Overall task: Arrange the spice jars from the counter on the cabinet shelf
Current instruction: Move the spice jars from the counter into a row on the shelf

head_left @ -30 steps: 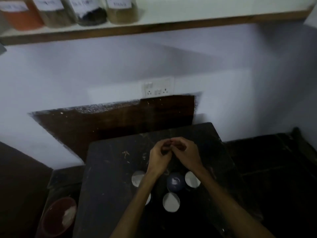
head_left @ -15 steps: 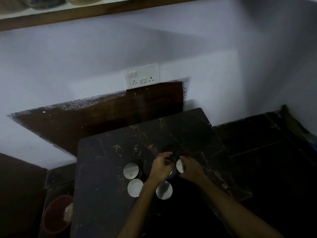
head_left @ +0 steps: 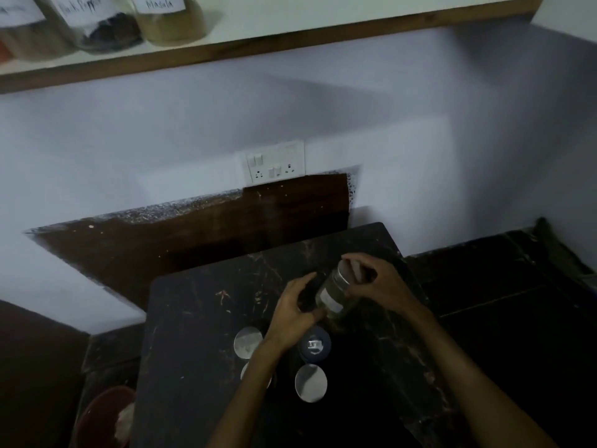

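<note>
A clear spice jar (head_left: 334, 291) with a silver lid and a white label is lifted and tilted above the dark counter slab (head_left: 200, 318). My right hand (head_left: 378, 282) grips its lid end. My left hand (head_left: 295, 310) holds its lower end. Below my hands stand more jars seen from above: silver lids at the left (head_left: 247, 342), behind my left wrist (head_left: 248, 371), and at the front (head_left: 310, 382), plus a dark blue lid (head_left: 315, 344). High on the wall, the cabinet shelf (head_left: 290, 30) carries labelled jars, among them black pepper (head_left: 100, 24) and masala (head_left: 171, 17).
A white switch and socket plate (head_left: 274, 163) sits on the wall over a dark brown backsplash (head_left: 193, 234). A red bowl (head_left: 103, 418) with something white in it lies low at the left. Dark counter (head_left: 504, 302) stretches to the right.
Both hands reached down among the jars and have lifted one off the counter, now tilted between them. The camera has tipped up, bringing the shelf back into view.
</note>
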